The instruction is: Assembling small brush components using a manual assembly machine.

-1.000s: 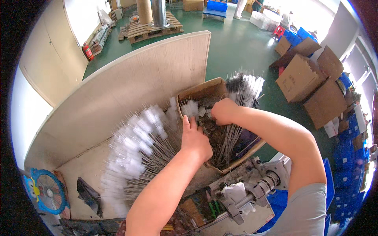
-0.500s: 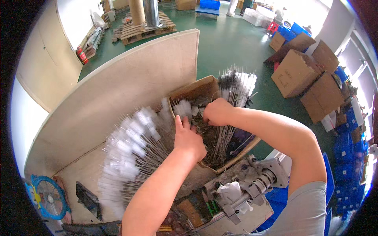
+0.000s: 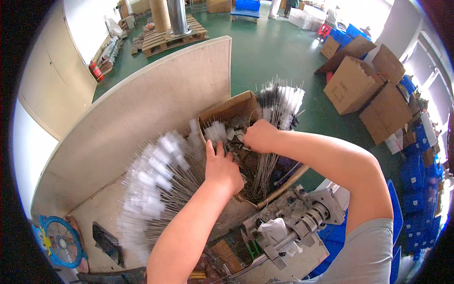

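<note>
My left hand reaches over the near-left side of a cardboard box. Its index and middle fingers are stretched out and apart, by a tuft of white bristles at the box's left wall. Inside the box my right hand is closed, with its fingertips bent down among small scraps; whatever they grip is hidden. Just beyond and below that hand stands a bundle of wire-stemmed brushes with black and white bristles. Left of the box, many white-bristled wire brushes lie fanned out.
A pale upright board borders the work table on the far side. Near the front sits a metal machine fixture with a white cloth on it. A blue fan is at left; cardboard boxes stand on the floor at right.
The whole view has shifted slightly. My left index and middle fingers have spread a little further apart; my right hand stays closed at about the same place in the box.
</note>
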Tool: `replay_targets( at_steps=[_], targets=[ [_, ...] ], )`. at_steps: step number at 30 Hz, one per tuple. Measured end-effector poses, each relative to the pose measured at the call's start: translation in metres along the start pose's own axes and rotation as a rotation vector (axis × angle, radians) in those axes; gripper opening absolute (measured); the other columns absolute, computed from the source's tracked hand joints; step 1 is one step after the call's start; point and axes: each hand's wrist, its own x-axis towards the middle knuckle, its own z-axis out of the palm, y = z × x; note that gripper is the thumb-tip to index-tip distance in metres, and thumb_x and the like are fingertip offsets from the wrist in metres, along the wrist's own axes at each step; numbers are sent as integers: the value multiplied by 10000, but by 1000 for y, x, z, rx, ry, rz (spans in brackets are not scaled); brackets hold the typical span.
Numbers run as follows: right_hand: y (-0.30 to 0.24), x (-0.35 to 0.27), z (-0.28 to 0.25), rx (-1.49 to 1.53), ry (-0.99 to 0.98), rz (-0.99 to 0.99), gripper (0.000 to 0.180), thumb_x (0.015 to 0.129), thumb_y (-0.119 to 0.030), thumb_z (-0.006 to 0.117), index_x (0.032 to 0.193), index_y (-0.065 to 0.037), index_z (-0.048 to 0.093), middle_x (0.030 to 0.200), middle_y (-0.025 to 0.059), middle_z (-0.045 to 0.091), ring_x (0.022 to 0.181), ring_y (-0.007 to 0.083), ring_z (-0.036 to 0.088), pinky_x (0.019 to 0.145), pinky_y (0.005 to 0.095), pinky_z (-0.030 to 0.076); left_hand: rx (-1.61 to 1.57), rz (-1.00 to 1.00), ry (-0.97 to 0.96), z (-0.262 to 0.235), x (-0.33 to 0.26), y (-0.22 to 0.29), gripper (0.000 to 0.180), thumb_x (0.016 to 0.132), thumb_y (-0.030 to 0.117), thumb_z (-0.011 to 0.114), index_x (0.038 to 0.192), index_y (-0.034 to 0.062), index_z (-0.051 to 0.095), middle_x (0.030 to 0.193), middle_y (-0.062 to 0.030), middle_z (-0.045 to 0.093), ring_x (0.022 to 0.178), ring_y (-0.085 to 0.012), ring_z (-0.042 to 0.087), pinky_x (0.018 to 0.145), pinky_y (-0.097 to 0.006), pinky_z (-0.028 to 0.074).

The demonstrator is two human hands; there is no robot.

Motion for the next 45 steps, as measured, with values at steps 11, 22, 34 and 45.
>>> replay_targets(
  at_steps=[11, 22, 34, 45],
  targets=[
    [-5, 0, 7, 75, -6, -32, 140, 739, -182, 562, 766, -134, 691, 780, 97, 673, 748, 266, 655, 645, 397, 494, -25, -14, -1, 3, 0, -2, 445, 816, 282, 444, 1206, 119, 586, 1353, -72, 443, 1357, -312, 200, 1085, -551, -3],
    [-44, 5, 17, 105, 20, 127, 149, 677, -226, 613, 731, -108, 687, 697, 76, 655, 698, 237, 643, 683, 391, 422, 1, -12, -74, -10, -2, 1, 456, 816, 277, 432, 1223, 128, 572, 1370, -57, 425, 1359, -310, 197, 1089, -545, -13],
    [-51, -43, -39, -222, 341, 57, 78, 650, -207, 662, 724, -184, 670, 867, -31, 561, 967, 164, 461, 749, 308, 378, -52, 79, 241, 12, -6, -8, 486, 823, 342, 488, 1257, 126, 519, 1318, -54, 466, 1337, -299, 241, 1076, -560, 123],
    [-111, -151, -141, 682, 760, -104, 128, 683, -182, 638, 738, -66, 640, 764, 106, 601, 776, 299, 599, 657, 384, 486, -993, 108, 603, -98, -194, -17, 396, 737, 344, 663, 964, 21, 629, 923, -187, 640, 833, -330, 619, 731, -370, 486]
  ],
)
